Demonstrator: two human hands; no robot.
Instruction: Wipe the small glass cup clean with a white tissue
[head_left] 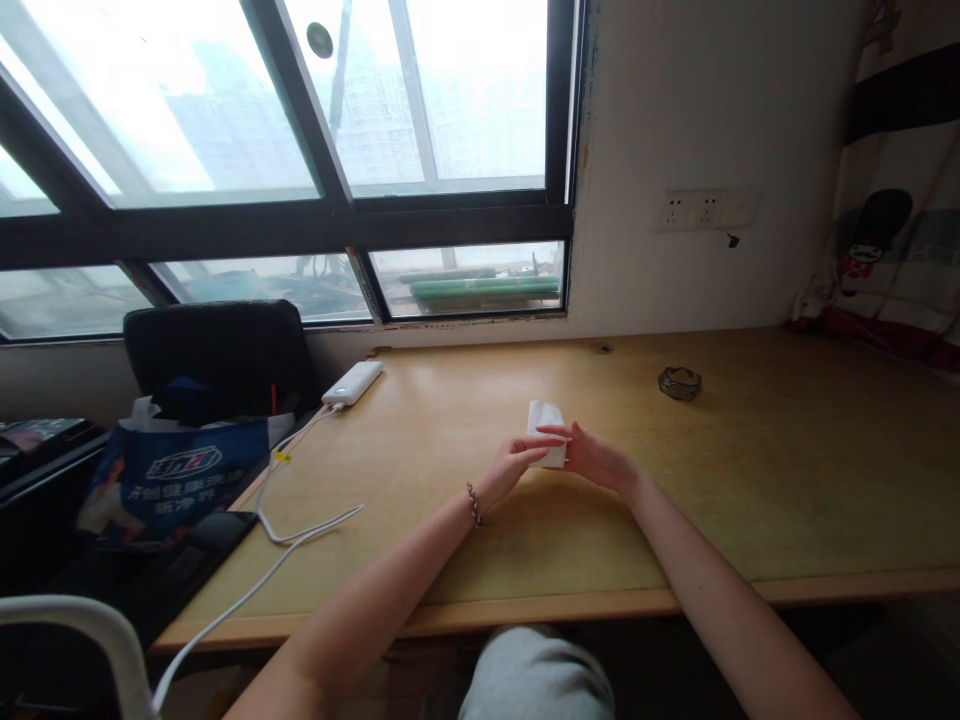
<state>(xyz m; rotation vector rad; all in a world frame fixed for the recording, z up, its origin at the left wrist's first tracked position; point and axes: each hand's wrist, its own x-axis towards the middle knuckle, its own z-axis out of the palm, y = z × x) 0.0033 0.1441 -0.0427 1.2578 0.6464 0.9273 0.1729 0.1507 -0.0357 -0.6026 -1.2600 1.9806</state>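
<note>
A small white piece of folded paper or tissue (545,415) is held between my two hands just above or on the wooden table; I cannot tell whether it touches the top. My left hand (517,455) comes from the left, its fingers laid across the lower front of the paper and closed on it. From the right, my right hand (589,455) grips the paper's right edge, its fingers reaching behind and over it. The fingertips of both hands nearly meet. A braided bracelet (475,506) circles my left wrist.
On the wooden table (450,560), a white power bank (352,383) lies at the left edge with a white cable (307,533) trailing forward. A dark ring-shaped object (680,383) sits at the back right. A black chair (217,345) and blue bag (176,485) stand left.
</note>
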